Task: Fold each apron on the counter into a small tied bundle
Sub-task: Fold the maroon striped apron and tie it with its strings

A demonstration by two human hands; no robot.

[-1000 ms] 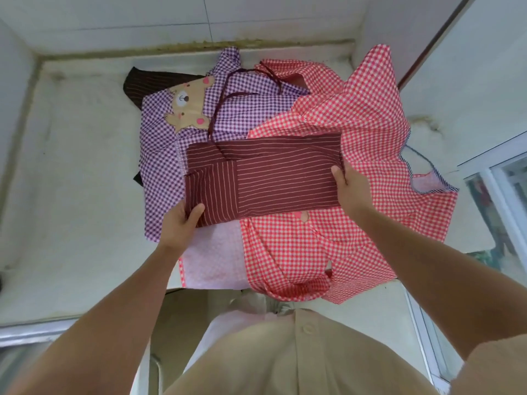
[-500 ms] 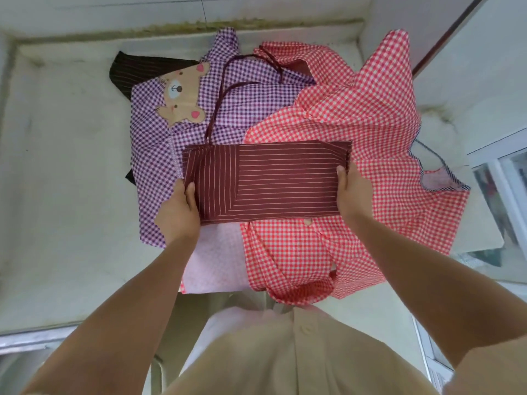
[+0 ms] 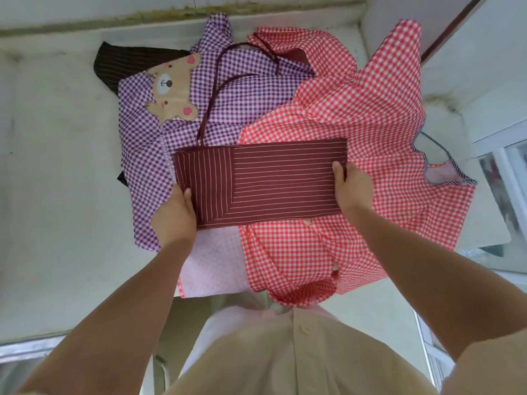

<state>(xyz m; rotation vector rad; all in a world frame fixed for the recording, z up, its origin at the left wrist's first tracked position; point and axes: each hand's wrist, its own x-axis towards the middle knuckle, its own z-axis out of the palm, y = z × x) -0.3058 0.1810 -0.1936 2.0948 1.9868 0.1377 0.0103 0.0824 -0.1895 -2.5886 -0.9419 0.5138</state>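
maroon striped apron [image 3: 271, 181]: flat band on the gingham aprons [image 3: 370, 115], mid tabletop [image 3: 57, 195] | change: left flap, loose a second ago, now squared | left hand [image 3: 174, 215] pinches near-left corner, right hand [image 3: 352, 186] pinches right end | judged: ready for shorter folds, tying not yet begun

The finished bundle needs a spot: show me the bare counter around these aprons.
Widest bare counter lies left of the purple gingham apron. A smaller patch sits right of the red gingham apron. The middle is crowded: overlapping aprons under the maroon striped apron.
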